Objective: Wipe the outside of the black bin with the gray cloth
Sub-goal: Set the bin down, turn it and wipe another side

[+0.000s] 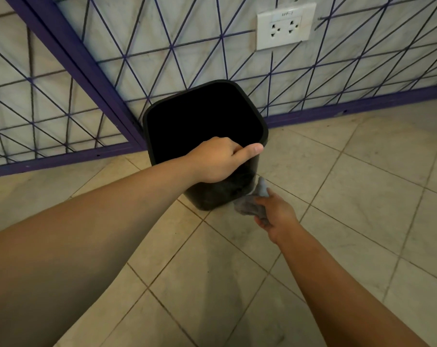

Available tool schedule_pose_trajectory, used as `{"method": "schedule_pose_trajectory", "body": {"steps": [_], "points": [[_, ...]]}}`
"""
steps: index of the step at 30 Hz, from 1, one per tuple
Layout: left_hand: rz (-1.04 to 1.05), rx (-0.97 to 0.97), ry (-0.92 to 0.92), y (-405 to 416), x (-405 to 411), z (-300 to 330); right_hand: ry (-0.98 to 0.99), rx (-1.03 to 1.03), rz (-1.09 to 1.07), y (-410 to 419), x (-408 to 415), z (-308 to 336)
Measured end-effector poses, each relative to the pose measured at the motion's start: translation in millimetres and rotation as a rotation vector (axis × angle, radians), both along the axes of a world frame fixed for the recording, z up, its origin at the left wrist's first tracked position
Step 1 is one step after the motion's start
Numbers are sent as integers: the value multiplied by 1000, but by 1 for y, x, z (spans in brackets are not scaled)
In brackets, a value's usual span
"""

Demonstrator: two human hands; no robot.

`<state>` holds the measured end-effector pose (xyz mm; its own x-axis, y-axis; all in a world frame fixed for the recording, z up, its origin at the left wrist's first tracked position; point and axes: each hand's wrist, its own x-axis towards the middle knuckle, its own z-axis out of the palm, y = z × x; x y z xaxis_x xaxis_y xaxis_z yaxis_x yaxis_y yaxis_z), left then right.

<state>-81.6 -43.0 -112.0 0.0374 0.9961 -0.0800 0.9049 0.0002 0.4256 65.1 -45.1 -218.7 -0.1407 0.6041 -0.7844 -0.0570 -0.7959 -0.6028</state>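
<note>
- Where the tiled floor (350,196) meets the wall, the black bin (220,194) stands upright in the corner, a squarish tub with rounded corners and a smooth rim, narrowing toward its base.
- Its near wall looks dull and smeared with a grayish haze low down, while the rim is a cleaner black.
- The bin's mouth is open and the inside is so dark that I cannot tell whether anything lies in it.
- The left hand (220,161) holds the near rim of the bin: the fingers are curled over the edge into the opening and the thumb lies straight along the outside of the rim, pointing right.
- The gray cloth (250,206) is bunched up and pressed against the lower right corner of the bin's near wall, close to the floor; one tip of it sticks up beside the bin's right edge.
- The right hand (275,214) grips the cloth from the near right side, its fingers closed round the bundle and partly hidden in the folds.
- Behind the bin, a purple wire grid (162,46) of crossing diagonal lines covers the pale wall, with a thick purple frame bar slanting down on the left and a purple strip along the foot of the wall.
- A white double socket (285,27) sits on the wall, far and to the right above the bin.
- Both bare forearms reach in from the near edge.
</note>
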Motion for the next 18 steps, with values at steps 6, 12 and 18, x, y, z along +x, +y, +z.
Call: {"method": "schedule_pose_trajectory", "body": {"steps": [6,12,18], "points": [[255,17,-11,15,24,1,-132,147,76,12,17,-2],[351,-39,-149,20,28,-3,-135,143,-68,22,23,-1],[292,-287,-457,11,22,12,-34,116,-134,29,21,4]]}}
